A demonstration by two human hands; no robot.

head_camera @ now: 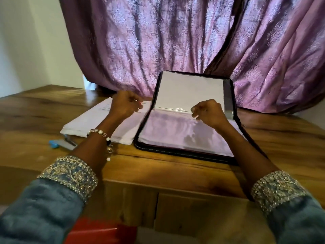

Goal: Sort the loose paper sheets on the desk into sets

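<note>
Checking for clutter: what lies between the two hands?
Head view: only the folder's left edge and clear sleeve lie between left hand and right hand.

A room in a home, set up for desk work; a wooden desk (175, 171) stands against a plain pale wall (26, 41); directly behind the desk hang patterned purple curtains (158, 41), their hems resting on its far edge; on the desk lie a paper stack (98, 120) and an open zip folder (190, 138).

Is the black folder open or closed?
Open. The folder lies flat on the desk with its far half tipped up against the curtain, showing clear sleeves inside.
</note>
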